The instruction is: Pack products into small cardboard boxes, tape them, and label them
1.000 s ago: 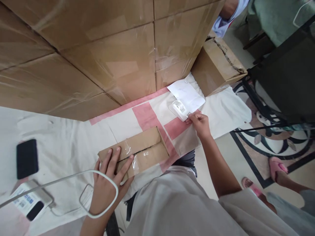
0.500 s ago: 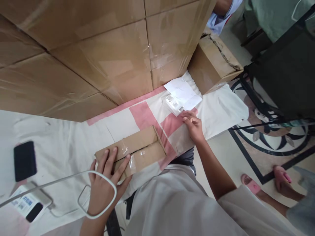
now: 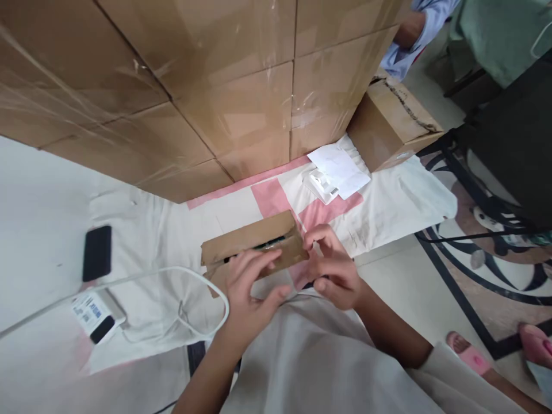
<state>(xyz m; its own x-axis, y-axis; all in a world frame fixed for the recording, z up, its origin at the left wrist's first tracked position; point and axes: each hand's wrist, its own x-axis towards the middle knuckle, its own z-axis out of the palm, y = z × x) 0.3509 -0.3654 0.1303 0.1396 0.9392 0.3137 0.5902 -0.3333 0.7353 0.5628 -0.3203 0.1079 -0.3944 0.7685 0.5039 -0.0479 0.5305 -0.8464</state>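
Observation:
A small brown cardboard box (image 3: 248,237) lies on the cloth in front of me, its top flaps parted along a dark gap. My left hand (image 3: 254,287) grips its near side, with the fingers over the near flap and the thumb spread toward my body. At the box's right end my right hand (image 3: 334,267) has its curled fingers on the corner of the flap. What is inside shows only as a dark strip in the gap. Beyond the box lie white paper sheets (image 3: 342,167) and a small white packet (image 3: 322,185).
Taped cartons (image 3: 241,115) form a wall behind the cloth. Another carton (image 3: 383,126) stands at the right. On the left are a black phone (image 3: 97,253), a white labelled device (image 3: 97,313) and a looping white cable (image 3: 181,270). Another person's sleeve (image 3: 399,54) shows at the top right.
My right hand has moved from beside the white packet to the box's right end. The box's flaps have parted, and my left hand has shifted along the near flap. The view has turned somewhat left.

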